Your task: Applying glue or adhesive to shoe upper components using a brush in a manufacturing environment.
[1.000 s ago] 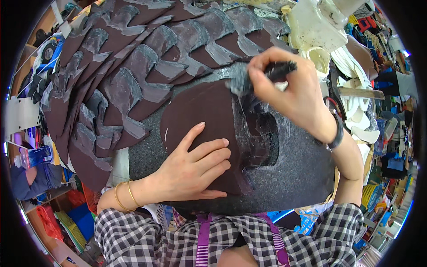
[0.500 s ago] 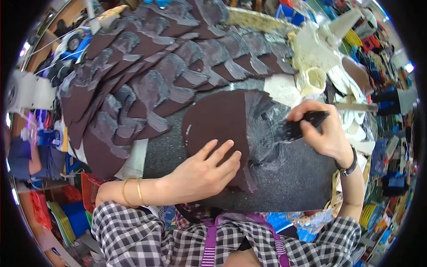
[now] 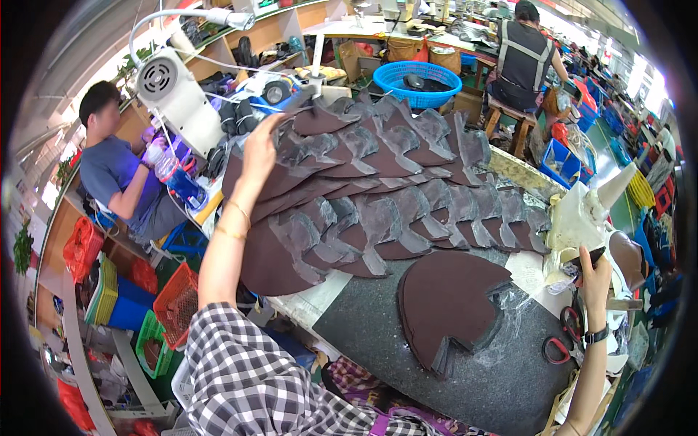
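My left hand (image 3: 260, 149) reaches to the far left over the spread pieces, fingers closed on the edge of a dark brown cut piece (image 3: 297, 103), which is blurred. Rows of overlapping brown pieces (image 3: 396, 247) with greyish, coated-looking edges lie below and beside it. My right hand (image 3: 596, 270) grips a black brush (image 3: 574, 261), its lower end in the mouth of a whitish, crusted pot (image 3: 558, 280). Between my arms, a stack of notched brown pieces (image 3: 451, 305) rests on a dark speckled board (image 3: 502, 381).
Red-handled scissors (image 3: 571, 336) lie near my right forearm. A blue basket (image 3: 417, 80) stands beyond the pieces. One person (image 3: 120, 160) sits at the left by a white machine (image 3: 178, 94); another (image 3: 522, 62) sits with their back turned at the far right.
My left hand has left the stack and moved far left with a piece. My right hand has carried the brush from the stack's edge to the pot. The view has tilted up.
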{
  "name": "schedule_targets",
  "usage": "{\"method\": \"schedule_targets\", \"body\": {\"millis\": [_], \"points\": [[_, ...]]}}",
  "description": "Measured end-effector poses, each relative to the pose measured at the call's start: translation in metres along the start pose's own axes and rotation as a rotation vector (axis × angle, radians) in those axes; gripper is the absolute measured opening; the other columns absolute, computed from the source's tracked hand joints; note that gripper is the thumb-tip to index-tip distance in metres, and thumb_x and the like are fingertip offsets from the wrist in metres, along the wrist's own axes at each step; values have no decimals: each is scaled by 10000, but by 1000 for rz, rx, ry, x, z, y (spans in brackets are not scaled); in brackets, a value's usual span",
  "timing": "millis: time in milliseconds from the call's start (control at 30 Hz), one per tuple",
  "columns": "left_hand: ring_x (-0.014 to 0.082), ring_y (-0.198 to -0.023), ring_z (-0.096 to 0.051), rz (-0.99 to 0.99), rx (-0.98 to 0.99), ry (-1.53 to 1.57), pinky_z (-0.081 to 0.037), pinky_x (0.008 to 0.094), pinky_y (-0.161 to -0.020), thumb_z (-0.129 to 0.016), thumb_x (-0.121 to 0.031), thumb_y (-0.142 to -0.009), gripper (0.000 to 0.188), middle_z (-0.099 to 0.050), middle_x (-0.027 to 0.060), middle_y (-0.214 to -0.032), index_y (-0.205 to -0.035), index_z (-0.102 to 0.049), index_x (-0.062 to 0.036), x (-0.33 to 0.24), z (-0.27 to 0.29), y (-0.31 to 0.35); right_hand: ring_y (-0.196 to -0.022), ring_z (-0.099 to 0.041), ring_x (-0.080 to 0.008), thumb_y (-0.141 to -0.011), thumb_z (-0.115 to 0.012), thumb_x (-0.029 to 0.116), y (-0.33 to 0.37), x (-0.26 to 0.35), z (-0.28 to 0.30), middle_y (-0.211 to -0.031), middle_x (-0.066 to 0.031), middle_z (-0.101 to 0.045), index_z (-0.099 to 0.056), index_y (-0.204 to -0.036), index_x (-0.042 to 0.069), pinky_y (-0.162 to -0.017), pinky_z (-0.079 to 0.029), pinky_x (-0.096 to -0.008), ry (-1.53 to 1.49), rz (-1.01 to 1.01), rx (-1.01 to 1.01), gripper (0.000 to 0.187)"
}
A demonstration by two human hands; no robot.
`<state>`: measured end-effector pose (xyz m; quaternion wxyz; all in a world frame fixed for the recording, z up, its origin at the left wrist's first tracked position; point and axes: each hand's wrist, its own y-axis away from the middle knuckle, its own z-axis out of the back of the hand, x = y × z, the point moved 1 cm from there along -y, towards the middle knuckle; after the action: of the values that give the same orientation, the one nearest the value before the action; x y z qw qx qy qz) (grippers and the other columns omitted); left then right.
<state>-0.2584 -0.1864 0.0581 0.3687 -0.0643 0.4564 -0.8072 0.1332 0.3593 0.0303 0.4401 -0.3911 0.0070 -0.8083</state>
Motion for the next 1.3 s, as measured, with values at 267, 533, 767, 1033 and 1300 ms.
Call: {"method": "schedule_targets", "body": {"millis": [267,533,767,1033,1300], "points": [[247,-1436,-195,-177,484,-699,-169,646,-1080,-527,-261,-932,561,-264,44,-1534,-1444,-318,-168,24,-86,-34,-401,-489,-105,-911,-617,391,3,-15,10,-522,-27,-517,-525,-699,35,-380,-356,-270,-117,-164,-82,424],[285,-1375,-344,-1037,943,494,-113,705,-1069,-693,-535,-683,644,-480,5,-1392,-1242,-577,-237,-264,-59,95,-649,-584,-162,-876,-522,333,49,63,-18,-756,-126,-629,-548,-776,14,-629,-479,-288,-751,-3,408,336],[360,-1379,-311,-832,1137,597,-144,680,-1074,-707,-548,-701,623,-445,13,-1433,-1208,-581,-209,-292,-52,131,-805,-604,-113,-828,-525,74,53,63,-41,-801,-61,-663,-635,-849,-19,-755,-492,-268,-809,-31,527,146],[377,-1384,-300,-738,1149,628,-146,686,-1069,-791,-436,-629,613,-431,46,-1449,-1088,-546,-113,-296,-50,138,-666,-618,-151,-741,-646,77,117,60,-30,-800,-88,-672,-587,-722,23,-609,-486,-274,-684,96,574,82],[387,-1371,-318,-663,1006,600,-180,673,-1066,-804,-432,-624,660,-428,89,-1443,-1107,-516,-88,-299,-44,150,-579,-609,-201,-680,-689,140,143,97,-26,-828,-117,-625,-537,-798,22,-474,-505,-284,-168,850,470,226]]}}
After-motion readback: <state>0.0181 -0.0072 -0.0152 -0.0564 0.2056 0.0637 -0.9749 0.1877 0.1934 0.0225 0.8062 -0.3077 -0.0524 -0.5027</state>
